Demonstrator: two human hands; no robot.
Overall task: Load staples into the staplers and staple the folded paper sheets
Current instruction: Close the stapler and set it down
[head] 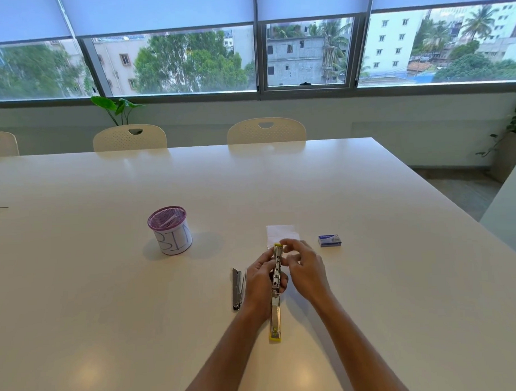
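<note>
- Here, left hand [261, 278] clamped around the middle of the yellow-tipped stapler [276, 294], fingers curled over its metal body.
- Right hand [304, 269] just beside the far half of that stapler, fingertips [284, 243] pinched together near its far yellow end; whether anything sits between them cannot be told.
- Stapler swung fully open, stretched flat along the desk [371, 279], one yellow end pointing away, the other toward the near edge.
- Second stapler [237, 288], plain metal, lying just left of the left hand, also opened out, untouched.
- Folded paper sheet [282, 234] flat on the desk beyond the hands, its near edge partly hidden by the right fingers and the stapler's far tip.
- Small blue staple box [329, 240] right of the paper, near it but apart, closed as far as can be seen.
- Purple mesh cup [170, 230] well to the left and farther back, upright, wrapped in white paper with hand-drawn letters; pale objects inside, too blurred to name.
- White chairs [266, 130] tucked along the far side of the desk.
</note>
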